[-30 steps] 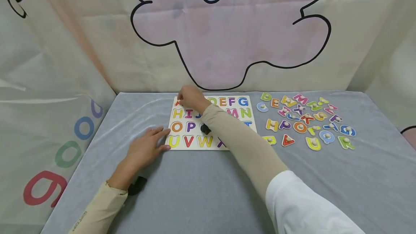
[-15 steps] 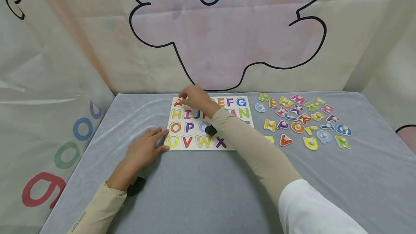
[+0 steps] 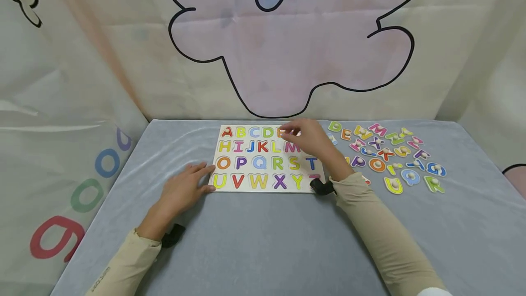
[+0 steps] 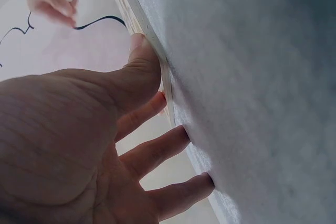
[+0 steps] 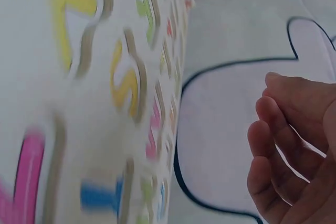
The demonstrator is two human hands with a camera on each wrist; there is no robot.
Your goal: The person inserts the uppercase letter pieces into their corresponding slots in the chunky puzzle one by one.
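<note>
right hand (image 3: 305, 137) shifted rightward — curved above board (image 3: 249, 172).

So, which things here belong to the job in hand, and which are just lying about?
In the job:
alphabet puzzle board
knobbed letter pieces
left hand at its edge
right hand over the board

Just surroundings:
grey tablecloth
cartoon-printed backdrop

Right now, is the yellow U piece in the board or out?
Out: the U piece lies on the gray cloth, right of the board.

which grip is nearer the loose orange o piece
Right: right grip is left of the piece, over the board; left grip is farther left, at the board's left edge.
</note>
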